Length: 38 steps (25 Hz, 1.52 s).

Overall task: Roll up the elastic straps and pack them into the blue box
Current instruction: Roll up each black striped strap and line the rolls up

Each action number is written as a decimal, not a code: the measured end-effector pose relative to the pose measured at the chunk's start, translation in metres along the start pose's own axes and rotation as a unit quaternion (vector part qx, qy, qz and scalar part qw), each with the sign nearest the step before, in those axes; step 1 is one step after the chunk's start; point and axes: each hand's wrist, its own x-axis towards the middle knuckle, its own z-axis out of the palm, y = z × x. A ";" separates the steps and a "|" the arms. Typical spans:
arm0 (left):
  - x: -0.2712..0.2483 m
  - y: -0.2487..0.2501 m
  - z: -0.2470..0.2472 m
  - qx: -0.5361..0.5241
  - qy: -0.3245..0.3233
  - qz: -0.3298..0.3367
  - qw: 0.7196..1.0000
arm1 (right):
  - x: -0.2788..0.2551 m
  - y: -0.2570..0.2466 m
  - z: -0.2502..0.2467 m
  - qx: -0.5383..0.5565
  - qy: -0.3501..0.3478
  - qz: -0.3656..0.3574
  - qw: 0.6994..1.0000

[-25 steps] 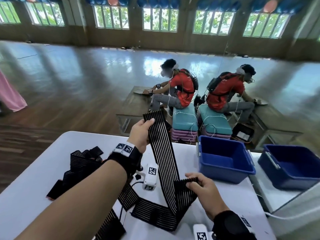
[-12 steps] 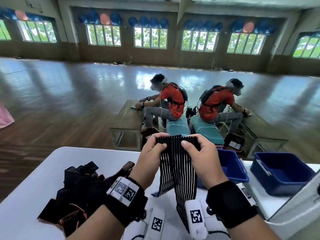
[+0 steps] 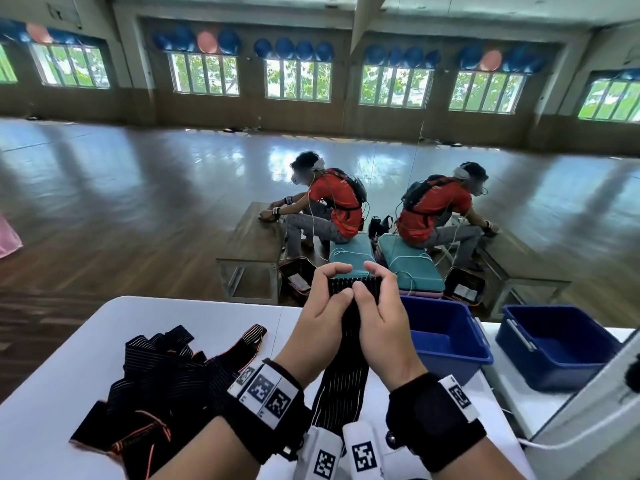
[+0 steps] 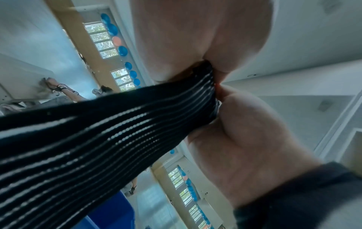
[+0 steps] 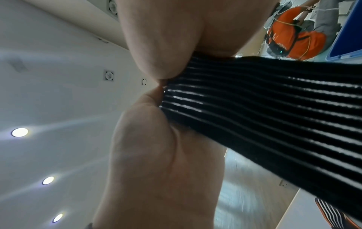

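Since half a second ago, both hands have drawn closer together at the strap's top end, thumbs now nearly meeting.

Head view: the left hand (image 3: 320, 308) and right hand (image 3: 382, 311) pinch the top edge of a black striped elastic strap (image 3: 341, 382), which hangs down between the wrists toward 6 o'clock. A loose pile of straps (image 3: 162, 375) lies on the white table (image 3: 69, 358) at 9 o'clock of the hands. The blue box (image 3: 446, 337) stands at 3 o'clock, just beside the right hand; a mirror behind repeats it.

Left wrist view: the left hand's thumb and fingers (image 4: 195, 46) clamp the strap's end (image 4: 109, 131), which runs off toward 8 o'clock.

Right wrist view: the right hand's thumb and fingers (image 5: 156, 46) pinch the strap's end (image 5: 264, 108); it stretches toward 4 o'clock.
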 end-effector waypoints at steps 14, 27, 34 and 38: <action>0.007 -0.006 -0.014 0.161 0.118 0.115 0.973 | 0.005 0.003 -0.025 -0.144 0.044 -0.228 0.962; 0.012 -0.021 -0.039 0.150 0.092 0.063 0.982 | 0.022 0.024 -0.023 0.022 -0.064 0.001 0.998; 0.010 -0.047 -0.065 0.091 0.082 -0.220 0.968 | -0.001 0.058 -0.008 0.061 -0.055 0.035 0.996; 0.010 -0.069 -0.071 0.038 0.007 -0.235 0.971 | -0.022 0.078 0.000 0.145 0.005 0.170 0.975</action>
